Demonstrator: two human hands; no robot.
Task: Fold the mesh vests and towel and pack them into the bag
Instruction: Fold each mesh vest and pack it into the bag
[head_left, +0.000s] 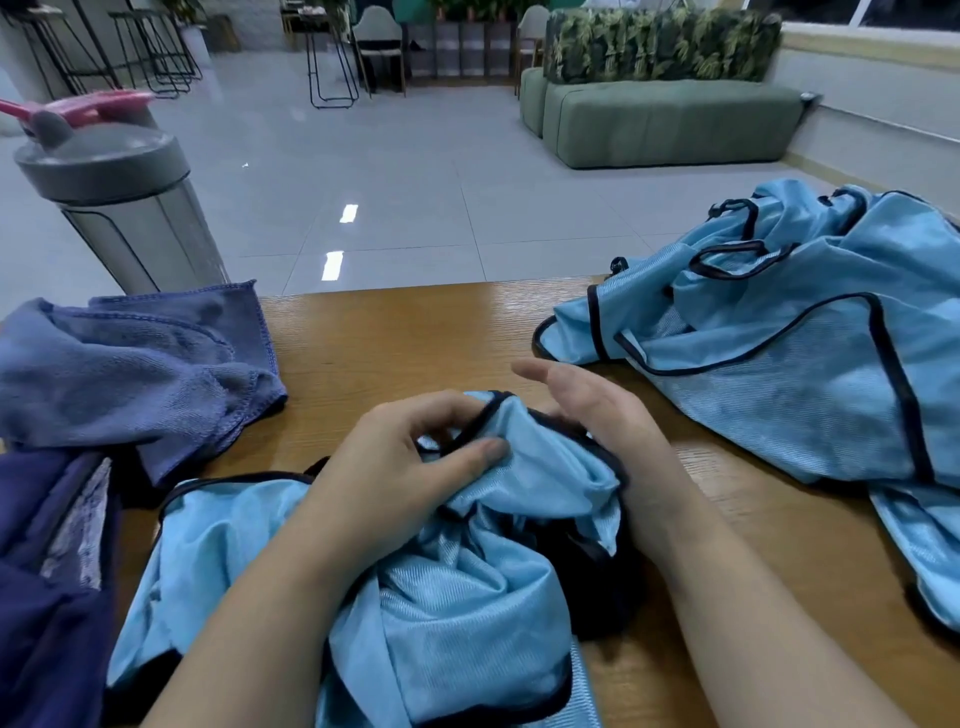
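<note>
Item: blue mesh vest (457, 587), bunched, pinched by left hand (395, 467). Right hand (597, 415) alongside (fingers extended, touching cloth). Towel (130, 374) lies left.

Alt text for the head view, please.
Both hands work a bunched blue vest on a wooden table: left hand pinches its trim, right hand is open beside it. Towel left, more vests right.

Illumination dim, cool, even. Overhead lamps glare as bright patches on the glossy floor (343, 234). Shadows soft. Wide-angle bending at edges; slight overall softness.
</note>
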